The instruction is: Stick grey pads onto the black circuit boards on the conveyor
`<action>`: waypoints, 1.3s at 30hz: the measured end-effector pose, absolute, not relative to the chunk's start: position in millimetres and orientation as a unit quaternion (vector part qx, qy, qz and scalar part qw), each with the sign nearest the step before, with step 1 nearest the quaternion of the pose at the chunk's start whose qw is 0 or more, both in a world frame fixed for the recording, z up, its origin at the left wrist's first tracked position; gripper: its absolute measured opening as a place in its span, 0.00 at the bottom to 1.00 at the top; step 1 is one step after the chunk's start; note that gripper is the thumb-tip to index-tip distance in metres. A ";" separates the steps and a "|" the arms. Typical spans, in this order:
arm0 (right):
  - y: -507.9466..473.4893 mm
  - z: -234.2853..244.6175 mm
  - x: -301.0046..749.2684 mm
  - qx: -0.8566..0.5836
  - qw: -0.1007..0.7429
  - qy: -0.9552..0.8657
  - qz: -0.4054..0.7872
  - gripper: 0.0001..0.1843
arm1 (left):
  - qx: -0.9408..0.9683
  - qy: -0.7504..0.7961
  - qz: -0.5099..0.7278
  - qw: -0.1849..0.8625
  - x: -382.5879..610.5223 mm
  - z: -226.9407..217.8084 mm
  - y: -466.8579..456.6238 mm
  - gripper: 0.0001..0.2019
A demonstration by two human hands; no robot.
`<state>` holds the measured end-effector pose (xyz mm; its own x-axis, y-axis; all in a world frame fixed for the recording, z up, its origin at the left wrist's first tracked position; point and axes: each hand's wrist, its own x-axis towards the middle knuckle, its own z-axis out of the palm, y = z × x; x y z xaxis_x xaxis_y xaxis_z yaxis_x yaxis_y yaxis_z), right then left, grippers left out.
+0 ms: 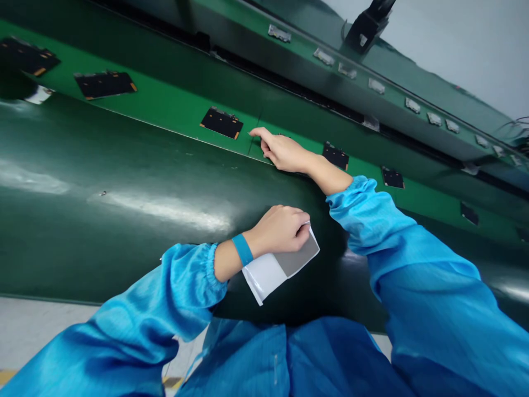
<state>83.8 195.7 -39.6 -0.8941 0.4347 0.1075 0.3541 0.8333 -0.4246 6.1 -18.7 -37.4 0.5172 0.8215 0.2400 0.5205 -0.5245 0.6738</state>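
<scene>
My left hand (281, 229), with a blue band at its wrist, is closed on the edge of a white and grey sheet (295, 259) above the dark green bench. My right hand (283, 151) reaches over the bright green belt strip, index finger stretched out and the other fingers partly curled. Between its visible fingertips I see nothing held. A dark edge shows behind the right hand, mostly hidden by it. Just left of that index fingertip lies a flat black panel (222, 122) with orange corner marks. Another black panel (336, 156) sits behind my right wrist.
More black panels (105, 84) lie along the green strip (165, 105) on both sides. Several small silvery parts (324, 57) line a raised shelf at the back. A black device (367, 27) stands above it. The dark green bench (124, 237) fills the foreground.
</scene>
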 end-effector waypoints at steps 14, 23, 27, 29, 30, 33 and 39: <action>189.5 -22.9 108.7 -0.350 0.076 -0.927 0.115 0.42 | 0.835 0.407 0.263 0.261 7.1 -34.5 -20.5 0.11; 209.2 -18.5 26.0 -0.339 0.138 -0.874 0.320 0.05 | 0.846 0.401 0.241 0.255 6.8 -31.5 -21.5 0.12; 208.9 -22.3 -16.0 -0.350 0.146 -0.849 0.368 0.10 | 0.847 0.392 0.245 0.265 5.2 -31.6 -20.4 0.11; 210.2 -20.6 -23.2 -0.349 0.124 -0.849 0.377 0.09 | 0.847 0.388 0.246 0.269 4.8 -31.6 -20.0 0.10; 210.9 -19.4 -24.3 -0.348 0.110 -0.851 0.378 0.09 | 0.847 0.387 0.247 0.269 4.7 -31.6 -19.8 0.10; 211.9 -16.4 -22.3 -0.343 0.084 -0.861 0.365 0.08 | 0.847 0.386 0.249 0.268 5.2 -32.0 -19.9 0.10; 207.2 -15.5 -13.9 -0.371 0.072 -0.869 0.320 0.12 | 0.849 0.385 0.247 0.263 5.9 -31.0 -20.3 0.11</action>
